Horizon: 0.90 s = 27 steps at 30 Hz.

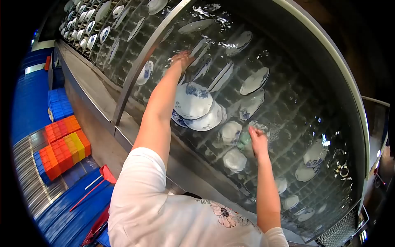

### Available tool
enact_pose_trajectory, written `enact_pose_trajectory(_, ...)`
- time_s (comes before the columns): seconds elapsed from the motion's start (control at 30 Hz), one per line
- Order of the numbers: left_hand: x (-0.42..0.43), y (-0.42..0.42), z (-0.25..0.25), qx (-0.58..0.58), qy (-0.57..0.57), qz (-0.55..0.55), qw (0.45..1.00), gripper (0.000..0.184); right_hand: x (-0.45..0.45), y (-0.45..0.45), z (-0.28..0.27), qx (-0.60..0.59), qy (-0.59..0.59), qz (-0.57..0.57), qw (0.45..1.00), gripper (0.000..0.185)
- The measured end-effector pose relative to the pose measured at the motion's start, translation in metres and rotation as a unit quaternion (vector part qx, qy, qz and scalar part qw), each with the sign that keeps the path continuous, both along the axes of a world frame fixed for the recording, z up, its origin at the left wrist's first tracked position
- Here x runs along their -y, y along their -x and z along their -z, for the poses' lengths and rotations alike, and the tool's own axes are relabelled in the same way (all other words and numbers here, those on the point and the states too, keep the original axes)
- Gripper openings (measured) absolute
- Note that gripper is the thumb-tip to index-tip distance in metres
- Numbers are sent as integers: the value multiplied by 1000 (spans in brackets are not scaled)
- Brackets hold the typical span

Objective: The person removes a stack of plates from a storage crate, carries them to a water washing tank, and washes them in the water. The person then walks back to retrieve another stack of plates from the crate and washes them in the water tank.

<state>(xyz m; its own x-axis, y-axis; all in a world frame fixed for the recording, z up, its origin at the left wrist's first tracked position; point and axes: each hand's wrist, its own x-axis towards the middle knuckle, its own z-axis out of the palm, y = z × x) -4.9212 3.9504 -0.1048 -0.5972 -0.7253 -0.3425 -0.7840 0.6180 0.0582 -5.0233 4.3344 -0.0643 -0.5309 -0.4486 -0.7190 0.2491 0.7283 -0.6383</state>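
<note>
Both my hands are in a large water tank (288,107) holding white crockery with blue patterns. My left hand (182,60) is at the water, its fingers loosely apart beside a tilted oval plate (200,50); whether they touch it is unclear. Below that forearm lies a stack of white plates (193,101), with several plates standing on edge to its right. My right hand (258,142) has curled fingers, closed by the rim of a patterned dish (260,125). A pale green item (245,141) shows beside this hand under rippling water. What the fingers hold is hard to see.
A metal bar (140,68) crosses the tank at the left. Beyond it, rows of dishes (90,29) stand in racks. The tank's metal edge (98,99) runs in front of me. Orange and yellow crates (66,150) and a red dustpan (108,174) are lower left.
</note>
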Motion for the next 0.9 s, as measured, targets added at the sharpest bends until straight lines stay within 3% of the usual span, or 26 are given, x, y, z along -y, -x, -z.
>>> enact_pose_trajectory(0.07, 1, -7, 5, -16, 35, -39, 999, 48, -8, -9, -2, 12, 0, 1, 1000, 37)
enact_pose_trajectory(0.17, -14, -4, -35, -31, 52, -94, 994, 43, -13, -12, -17, 20, -31, -19, 999, 35)
enact_pose_trajectory(0.27, -6, -27, -28, -221, 146, -49, 963, 28, -25, -19, -16, 29, -36, -8, 999, 32)
enact_pose_trajectory(0.3, 3, -32, -25, -218, 146, -51, 964, 28, -30, -22, -12, 40, -9, 24, 999, 30)
enact_pose_trajectory(0.37, 26, -38, -16, -14, 107, -48, 993, 32, -31, -24, -8, 31, -36, 20, 999, 29)
enact_pose_trajectory(0.4, 43, -44, -14, -82, -99, -173, 976, 42, -30, -24, -10, 29, -32, 29, 999, 29)
enact_pose_trajectory(0.43, 46, -44, -6, -80, -101, -175, 976, 42, -30, -25, -11, 27, -29, 37, 999, 29)
enact_pose_trajectory(0.5, 47, -43, 12, -209, -128, -306, 920, 53, -32, -27, -8, 60, -16, 46, 997, 29)
enact_pose_trajectory(0.53, 78, -63, 68, -181, -86, -208, 957, 46, -32, -26, -6, 88, 1, 58, 994, 30)
enact_pose_trajectory(0.63, 77, -46, 71, -168, -91, -288, 938, 42, -18, -19, -18, 33, -65, -27, 997, 29)
enact_pose_trajectory(0.67, 57, -41, 58, -209, 61, -223, 950, 41, -19, -20, -16, 34, -71, -26, 997, 29)
enact_pose_trajectory(0.7, 40, -38, 43, -206, 57, -223, 951, 41, -18, -22, -16, 58, -23, -7, 998, 28)
enact_pose_trajectory(0.77, 8, -40, 13, -135, 269, -45, 953, 39, -14, -31, -16, 86, 25, 15, 996, 28)
enact_pose_trajectory(0.83, -36, -62, -16, -149, 271, -72, 948, 44, -2, -44, -15, 167, 35, -5, 985, 30)
enact_pose_trajectory(0.9, -81, -88, -29, -235, 237, -219, 917, 49, 23, -59, -6, 255, 44, -28, 965, 40)
